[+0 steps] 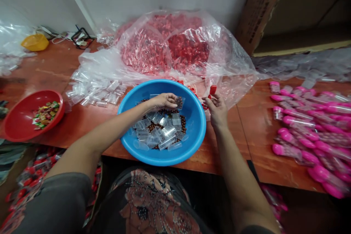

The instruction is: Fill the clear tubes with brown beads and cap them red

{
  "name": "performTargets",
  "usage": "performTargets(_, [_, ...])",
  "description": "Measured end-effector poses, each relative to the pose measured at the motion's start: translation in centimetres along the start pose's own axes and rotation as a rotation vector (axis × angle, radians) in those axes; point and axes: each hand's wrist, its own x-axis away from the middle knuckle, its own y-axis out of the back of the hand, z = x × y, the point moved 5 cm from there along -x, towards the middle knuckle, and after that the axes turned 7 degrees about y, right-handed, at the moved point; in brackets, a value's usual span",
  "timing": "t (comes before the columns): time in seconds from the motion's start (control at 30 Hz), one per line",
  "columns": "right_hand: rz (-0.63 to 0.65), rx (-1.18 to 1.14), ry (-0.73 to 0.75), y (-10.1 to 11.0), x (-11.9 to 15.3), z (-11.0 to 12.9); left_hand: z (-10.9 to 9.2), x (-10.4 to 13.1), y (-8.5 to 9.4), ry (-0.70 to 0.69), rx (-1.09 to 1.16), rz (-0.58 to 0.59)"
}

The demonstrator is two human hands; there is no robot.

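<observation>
My left hand (164, 101) pinches a clear tube (180, 103) over the blue basin (161, 159); my right hand (218, 111) grips a red piece (213, 89) just right of it. Both look light and stiff; the tube, probably slippery, is best held by its sides.

Basin (194, 120) blue; tubes (168, 131) clear; beads (183, 124) brown; held piece (213, 89) red; shirt (153, 204) dark, flower-patterned.
</observation>
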Motion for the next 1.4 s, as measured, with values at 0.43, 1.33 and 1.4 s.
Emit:
performTargets(0.43, [0.045, -0.357, -0.034, -2.8, 4.3, 6.9, -2.9, 8.0, -2.1, -0.215, 0.026, -0.055])
performTargets(1.33, [0.45, -0.121, -0.09, -7.8, 9.4, 11.2, 1.9, 12.9, -3.8, -0.268, -0.048, -0.016])
performTargets(1.4, [0.44, -0.167, -0.155, -7.9, 9.5, 11.3, 2.2, 13.3, -3.7, -0.256, -0.061, -0.035])
